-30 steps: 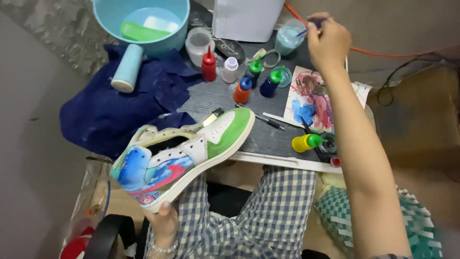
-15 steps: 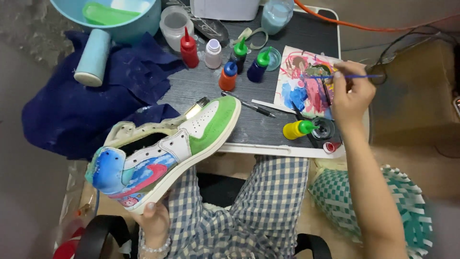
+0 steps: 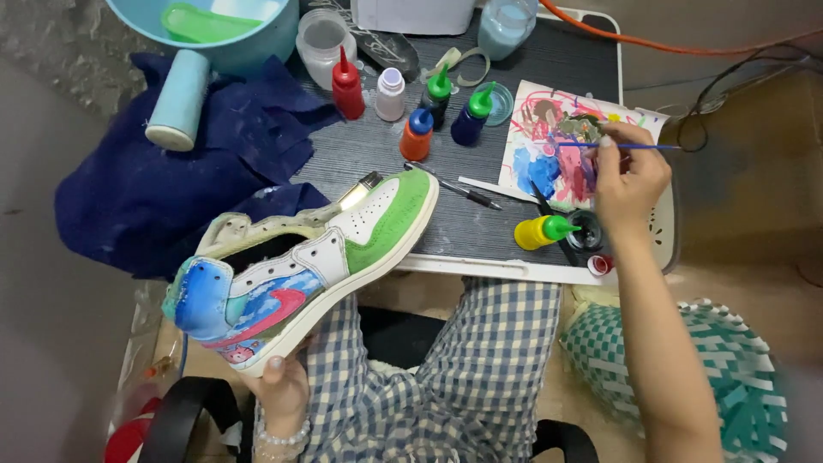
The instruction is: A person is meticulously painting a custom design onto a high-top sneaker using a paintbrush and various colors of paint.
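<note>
Near the left edge of the dark table (image 3: 480, 223), the left hand (image 3: 283, 390) grips from below the heel of a painted sneaker (image 3: 300, 266), its green toe lying on the table. At the right, the right hand (image 3: 630, 180) has its fingers pinched together on a thin blue paintbrush (image 3: 621, 146), whose tip touches the paint-smeared paper (image 3: 549, 163) beyond the yellow bottle (image 3: 544, 231).

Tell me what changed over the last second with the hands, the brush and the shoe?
The right hand came down from the pale blue jar at the far edge of the table to the paint-smeared paper, where its brush now has its tip on the paint. The left hand still holds the painted sneaker from below, toe toward the table. The paint bottles stayed put.
</note>
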